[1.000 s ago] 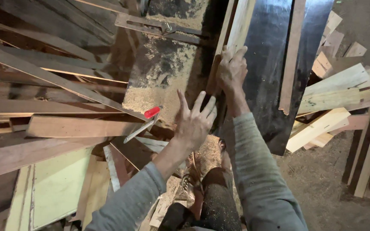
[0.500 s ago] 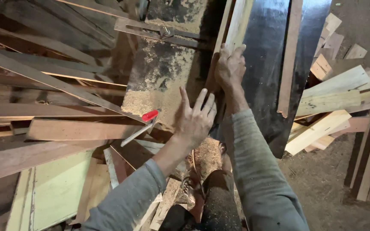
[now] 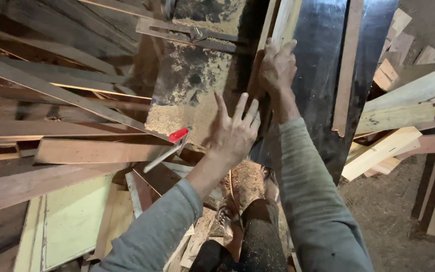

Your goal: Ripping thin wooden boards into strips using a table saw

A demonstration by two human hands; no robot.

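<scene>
Left hand open over the sawdust, right grip clenched on the pale strip.

Far left, loose planks (image 3: 61,136) lie stacked; beside them a red-handled tool (image 3: 169,146) leans at the edge of the sawdust-covered tabletop (image 3: 187,95). My left hand (image 3: 235,133) hovers there, fingers spread, holding nothing, a little nearer the strip than a second ago. My right hand (image 3: 277,68) has barely moved, wrapped round the pale wooden strip (image 3: 284,22) standing against the dark panel (image 3: 323,75). Offcuts (image 3: 393,126) pile up on the right.

Sawdust-covered table (image 3: 197,95) between plank pile (image 3: 51,131) left and offcut stack (image 3: 399,121) right.
</scene>
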